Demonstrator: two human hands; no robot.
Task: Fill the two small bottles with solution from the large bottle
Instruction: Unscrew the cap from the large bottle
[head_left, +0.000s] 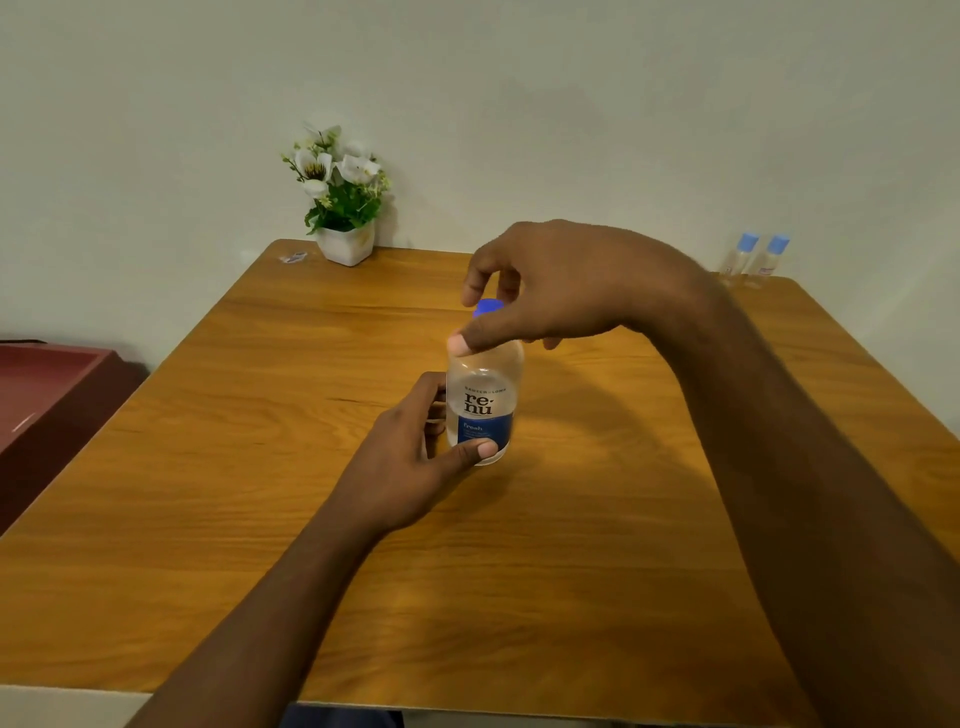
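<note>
Left fingers (435, 397) grip the large bottle (485, 402), right fingers (477, 285) its cap (487, 306).

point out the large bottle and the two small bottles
large bottle (483, 402): head view, on its front label
left small bottle (735, 262): head view, on its clear body
right small bottle (768, 265): head view, on its clear body

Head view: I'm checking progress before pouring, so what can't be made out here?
All head view.
Blue cap of the large clear labelled bottle: right hand covers most; loosened or tight, unclear.
Two small clear blue-capped bottles, far right corner: blurred, fill level unreadable.
Bottle's fine print: too small.
</note>
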